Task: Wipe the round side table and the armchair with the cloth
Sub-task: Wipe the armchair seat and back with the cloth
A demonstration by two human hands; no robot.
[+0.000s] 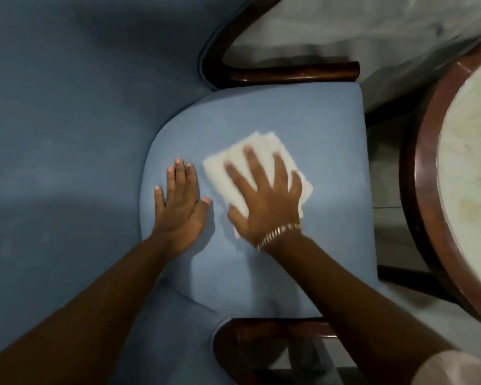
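The blue armchair [256, 120] fills the view, the round tabletop [428, 190] at 3 o'clock. The right hand [264, 198], its grip flat and spread, presses the cloth [261, 145], whose long axis runs 10-to-4. The left hand [182, 204] lies flat and empty at 9 o'clock.

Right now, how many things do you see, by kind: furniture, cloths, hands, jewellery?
Furniture: 2, the blue armchair and the round side table
Cloths: 1, the white cloth
Hands: 2, left hand and right hand
Jewellery: 1, the bracelet
Total: 6
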